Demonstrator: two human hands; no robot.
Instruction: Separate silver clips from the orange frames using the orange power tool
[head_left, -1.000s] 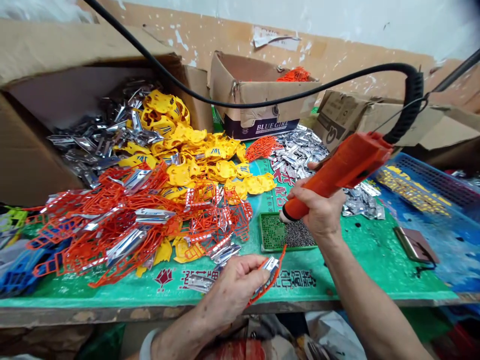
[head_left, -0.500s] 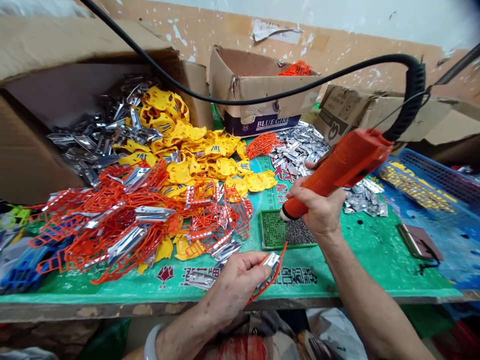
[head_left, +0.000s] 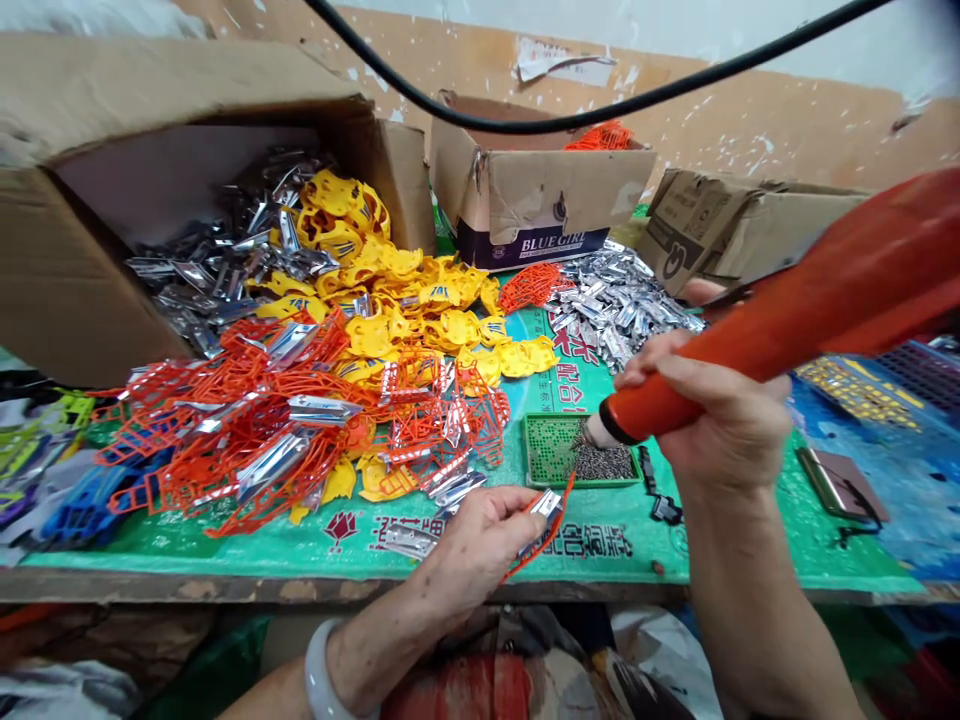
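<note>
My right hand point(head_left: 724, 415) is wrapped round an orange electric screwdriver point(head_left: 795, 310). The tool is tilted, its white tip point(head_left: 598, 432) down at the dark small screws point(head_left: 606, 462) in a green tray point(head_left: 529, 462). Whether the tip touches them I cannot tell. Near the table's front edge, my left hand point(head_left: 480, 540) pinches a silver piece point(head_left: 549, 505) together with an orange plastic frame point(head_left: 559, 525). Left of that hand lies a heap of orange frames point(head_left: 202, 390) with silver pieces among them. Yellow plastic parts point(head_left: 420, 285) are piled behind.
A cardboard box point(head_left: 82, 330) of silver pieces opens at the left. Another box point(head_left: 555, 190) stands at the back, beside a silver pile point(head_left: 607, 300). A black cable point(head_left: 525, 126) hangs across the view. A brown notebook-like object point(head_left: 840, 482) lies at right, near black bits point(head_left: 664, 508).
My right hand and the screwdriver have moved right and closer to me. The tool leans lower, its tip now over the screws' side of the tray. My left hand keeps its hold.
</note>
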